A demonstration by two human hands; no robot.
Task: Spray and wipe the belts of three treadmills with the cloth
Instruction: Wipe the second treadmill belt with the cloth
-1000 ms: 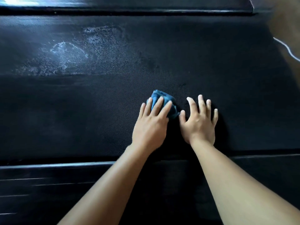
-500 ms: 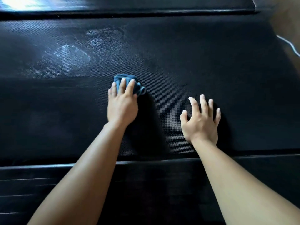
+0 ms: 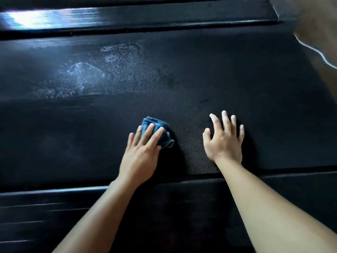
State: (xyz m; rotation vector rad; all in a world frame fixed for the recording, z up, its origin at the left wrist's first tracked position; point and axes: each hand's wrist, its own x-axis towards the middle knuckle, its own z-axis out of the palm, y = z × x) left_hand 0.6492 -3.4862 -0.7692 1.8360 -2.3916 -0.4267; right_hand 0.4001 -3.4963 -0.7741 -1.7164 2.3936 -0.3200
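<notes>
A black textured treadmill belt [image 3: 200,73] fills most of the head view. My left hand [image 3: 140,152] presses a bunched blue cloth [image 3: 160,128] flat against the belt with straight fingers laid over it. To its right, my right hand [image 3: 225,141] rests on the belt with fingers spread and holds nothing. A pale wet spray patch [image 3: 102,73] shows on the belt beyond and to the left of the cloth.
A glossy black side rail [image 3: 127,17] runs along the far edge of the belt, and another side rail [image 3: 54,190] runs along the near edge under my forearms. At the upper right a white cord [image 3: 317,52] lies on a brown floor.
My left hand slid the cloth left and away, then back toward me and to the right, ending left of where it began. My right hand stayed planted on the belt.
</notes>
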